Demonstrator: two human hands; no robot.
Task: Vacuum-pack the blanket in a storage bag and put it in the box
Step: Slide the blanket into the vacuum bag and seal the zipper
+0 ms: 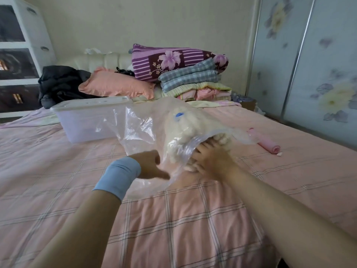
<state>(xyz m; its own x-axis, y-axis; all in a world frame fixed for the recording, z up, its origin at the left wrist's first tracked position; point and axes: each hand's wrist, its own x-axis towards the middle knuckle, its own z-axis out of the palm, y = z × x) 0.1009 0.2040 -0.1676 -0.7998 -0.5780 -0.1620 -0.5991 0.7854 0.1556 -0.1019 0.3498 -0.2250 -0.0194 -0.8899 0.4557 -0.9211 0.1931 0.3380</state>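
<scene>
On the bed [173, 219], filling is underway: left hand [149, 165] grips the storage bag [139, 128]; right hand [212, 161], fingers [201, 149] straight, pushes the blanket [185, 122] in; sealing should follow.

On the pink checked bed cover [173, 219], a clear storage bag [139, 128] lay at the centre, with a cream blanket [185, 124] bunched inside and a blue valve [179, 114] on top. The right hand [210, 159], fingers spread, pressed on the blanket at the bag's mouth, at 5 o'clock. The left hand [148, 167], above a blue wristband [119, 176], sat at the mouth's edge at 7 o'clock, its grip too blurred to tell. A lidded clear box [87, 117] stood at 10 o'clock, a pink roll [268, 144] at 3 o'clock and folded bedding [189, 78] at 12.
</scene>
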